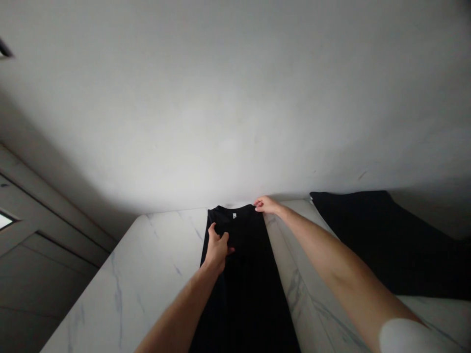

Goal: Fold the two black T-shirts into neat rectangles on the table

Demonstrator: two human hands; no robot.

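A black T-shirt (246, 284) lies folded lengthways into a narrow strip on a white marble table (147, 274), its collar end with a small white label toward the wall. My left hand (217, 247) rests on the shirt's left edge just below the collar, fingers curled on the fabric. My right hand (265, 204) reaches to the far right corner of the collar end and pinches the cloth there.
A second black cloth (382, 240) lies spread on the table at the right, against the white wall (235, 98). The table's left edge drops off to grey panelling (40, 235) at the lower left.
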